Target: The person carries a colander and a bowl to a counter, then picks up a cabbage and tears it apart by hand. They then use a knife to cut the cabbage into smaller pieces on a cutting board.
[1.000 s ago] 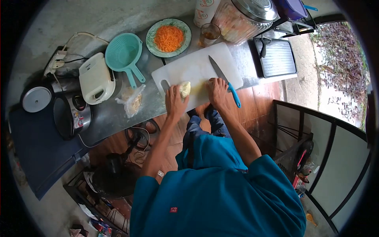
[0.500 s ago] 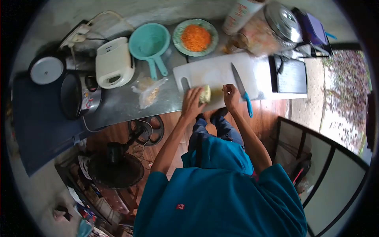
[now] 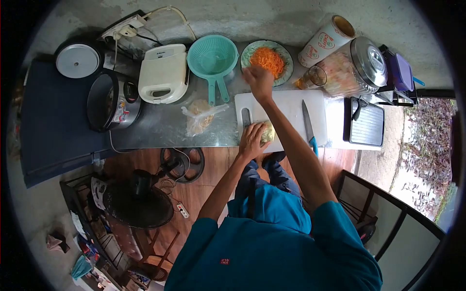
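Note:
My left hand [image 3: 251, 140] is wrapped round a pale green vegetable piece [image 3: 268, 132] at the lower left of the white cutting board [image 3: 286, 104]. Over the near left edge of a patterned plate [image 3: 290, 72] of shredded carrot [image 3: 268, 59], my right hand [image 3: 259, 80] is raised with its fingers curled; what it holds, if anything, is too small to make out. A knife with a blue handle [image 3: 313, 145] lies on the board's right side.
Left of the board are a plastic bag [image 3: 199, 119], a green colander [image 3: 212, 57], a white appliance [image 3: 163, 72] and a dark pot [image 3: 104, 104]. A glass [image 3: 314, 77], a large jar [image 3: 357, 65] and a black tray [image 3: 367, 121] stand rightward.
My right hand has moved from the board up and left to the carrot plate. My left hand stays on the vegetable. The whole view has shifted.

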A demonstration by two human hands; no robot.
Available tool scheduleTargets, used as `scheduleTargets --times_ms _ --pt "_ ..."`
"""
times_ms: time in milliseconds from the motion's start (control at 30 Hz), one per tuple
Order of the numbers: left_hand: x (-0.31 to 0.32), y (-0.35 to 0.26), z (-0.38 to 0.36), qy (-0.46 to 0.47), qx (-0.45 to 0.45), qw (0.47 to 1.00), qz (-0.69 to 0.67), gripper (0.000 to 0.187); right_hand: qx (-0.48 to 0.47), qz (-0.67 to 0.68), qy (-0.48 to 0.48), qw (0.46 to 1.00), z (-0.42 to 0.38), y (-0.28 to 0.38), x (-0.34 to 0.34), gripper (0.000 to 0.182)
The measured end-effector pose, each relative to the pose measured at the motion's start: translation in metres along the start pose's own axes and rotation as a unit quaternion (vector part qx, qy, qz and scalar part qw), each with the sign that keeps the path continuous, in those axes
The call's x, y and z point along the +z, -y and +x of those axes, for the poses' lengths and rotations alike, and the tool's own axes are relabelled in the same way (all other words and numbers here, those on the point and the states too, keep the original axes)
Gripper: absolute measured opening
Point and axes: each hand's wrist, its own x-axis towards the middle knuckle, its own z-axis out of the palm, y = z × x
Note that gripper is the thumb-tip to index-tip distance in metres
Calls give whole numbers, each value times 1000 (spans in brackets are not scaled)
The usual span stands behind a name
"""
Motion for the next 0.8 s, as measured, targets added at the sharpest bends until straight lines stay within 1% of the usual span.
scheduleTargets --times_ms 33,100,167,200,233,267,300,333,400,433,467,500,533,600,633,667,733,767,800 --pt "-1 -1 0 -4 4 1000 6 68 37 31 -9 999 -18 -8 -3 24" --pt "-3 -4 -1 -10 -1 1000 7 69 100 45 -27 994 -55 -26 -24 26" --pt "11 4 -4 -26 4 999 18 69 46 -5 -124 991 -100 -65 -54 23" --pt "2 -6 -1 -20 -14 1000 16 69 67 -56 -154 984 -126 -69 -80 18" --pt "9 -1 -1 -25 -7 1000 9 71 55 -101 -188 975 -151 -92 -102 20" --pt "15 3 -1 -31 -2 999 6 74 64 -202 -190 959 -177 -110 -128 32" --pt "11 0 2 -14 -12 1000 16 71 143 -267 -200 932 -200 -119 -145 41" --pt "13 -1 4 -8 -11 1000 11 71 199 -352 -175 897 -220 -125 -159 45" --pt "18 -1 9 -16 -9 1000 15 71 192 -444 -131 865 -242 -138 -173 42" --pt "22 0 12 -11 -1 1000 17 69 199 -444 -132 864 -247 -145 -179 42" --pt "26 0 14 -3 -3 1000 16 69 219 -324 -106 914 -250 -153 -183 38" --pt "30 0 15 -16 2 1000 15 65 235 -196 -79 949 -252 -160 -184 35" --pt "33 1 17 -30 9 999 15 62 240 -193 -78 948 -253 -168 -181 35" --pt "34 -1 17 -25 6 1000 18 59 228 -147 -67 960 -255 -177 -173 31" --pt "34 -2 17 -26 6 1000 11 59 231 -131 -49 963 -258 -178 -173 35" --pt "33 -3 19 -28 7 1000 6 60 233 -127 -47 963 -261 -179 -171 35" --pt "35 -5 17 -30 0 999 19 58 195 -122 -47 972 -270 -172 -166 39" --pt "37 -6 21 -37 0 999 28 57 194 -119 -48 973 -271 -171 -162 39" --pt "40 -9 24 -36 0 999 30 57 106 -142 -65 982 -277 -168 -158 39"
